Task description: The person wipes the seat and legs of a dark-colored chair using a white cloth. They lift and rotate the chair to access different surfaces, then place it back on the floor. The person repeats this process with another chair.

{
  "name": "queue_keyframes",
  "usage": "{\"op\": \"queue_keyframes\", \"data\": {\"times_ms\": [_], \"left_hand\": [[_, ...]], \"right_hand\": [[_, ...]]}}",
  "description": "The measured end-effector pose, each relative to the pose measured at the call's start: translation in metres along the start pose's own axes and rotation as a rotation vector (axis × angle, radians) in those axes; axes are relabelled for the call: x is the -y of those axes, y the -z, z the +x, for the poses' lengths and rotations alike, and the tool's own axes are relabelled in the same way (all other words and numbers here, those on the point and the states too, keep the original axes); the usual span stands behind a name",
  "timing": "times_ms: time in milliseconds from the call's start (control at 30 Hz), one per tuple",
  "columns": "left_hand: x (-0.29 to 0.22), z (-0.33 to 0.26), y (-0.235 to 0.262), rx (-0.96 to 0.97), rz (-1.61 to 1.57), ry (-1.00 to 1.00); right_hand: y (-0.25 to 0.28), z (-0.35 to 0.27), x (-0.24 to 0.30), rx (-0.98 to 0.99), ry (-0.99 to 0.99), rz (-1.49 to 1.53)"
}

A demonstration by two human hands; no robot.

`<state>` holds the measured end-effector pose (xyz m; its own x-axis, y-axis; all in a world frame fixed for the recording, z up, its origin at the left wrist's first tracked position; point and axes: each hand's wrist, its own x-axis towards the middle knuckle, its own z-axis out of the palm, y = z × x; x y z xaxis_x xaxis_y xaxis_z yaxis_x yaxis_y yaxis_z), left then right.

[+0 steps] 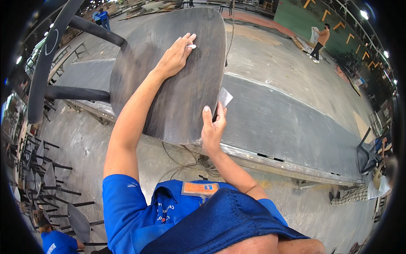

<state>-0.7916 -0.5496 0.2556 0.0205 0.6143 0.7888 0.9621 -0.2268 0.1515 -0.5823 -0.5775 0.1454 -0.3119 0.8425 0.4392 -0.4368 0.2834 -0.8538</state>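
Note:
A dark wooden chair is tipped on the bench, its broad seat (186, 97) facing me and its curved backrest (40, 72) at the left. My left hand (174, 57) lies on the upper part of the seat, fingers together. A small white piece (192, 46), its kind unclear, pokes out between thumb and fingers. My right hand (214, 129) grips the seat's lower right edge, thumb on the face and fingers around the rim. Beside those fingers a pale grey sheet (226, 97) shows; whether they hold it I cannot tell. The seat hides its lower part.
The long grey-topped bench (279, 122) runs left to right under the chair. Cables (192, 163) lie on the floor below it. Several dark chairs (50, 175) stand at the left. Another chair (367, 154) rests at the bench's right end, near a person (376, 188).

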Motion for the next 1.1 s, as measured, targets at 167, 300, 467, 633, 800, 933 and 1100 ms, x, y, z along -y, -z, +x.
{"op": "queue_keyframes", "data": {"times_ms": [167, 300, 467, 633, 800, 933, 1100], "left_hand": [[-0.013, -0.034, 0.003, 0.037, -0.032, -0.03], [-0.03, -0.044, -0.006, 0.114, -0.064, -0.088], [-0.029, -0.048, -0.002, 0.239, -0.165, -0.071], [0.02, -0.047, 0.016, 0.178, -0.101, -0.088], [0.054, -0.035, 0.004, 0.192, -0.09, -0.166], [0.057, -0.005, -0.011, 0.174, -0.112, -0.22], [0.061, 0.024, -0.011, 0.195, -0.097, -0.243]], "right_hand": [[-0.009, 0.008, -0.007, -0.04, 0.011, 0.082], [-0.012, 0.019, -0.013, -0.032, 0.006, 0.1], [-0.015, 0.032, -0.013, -0.008, -0.048, 0.175], [-0.021, 0.042, -0.008, -0.006, -0.088, 0.278], [-0.024, 0.05, -0.007, -0.076, -0.096, 0.21], [-0.023, 0.048, -0.007, -0.117, -0.112, 0.152], [-0.023, 0.038, -0.003, -0.118, -0.132, 0.124]]}}
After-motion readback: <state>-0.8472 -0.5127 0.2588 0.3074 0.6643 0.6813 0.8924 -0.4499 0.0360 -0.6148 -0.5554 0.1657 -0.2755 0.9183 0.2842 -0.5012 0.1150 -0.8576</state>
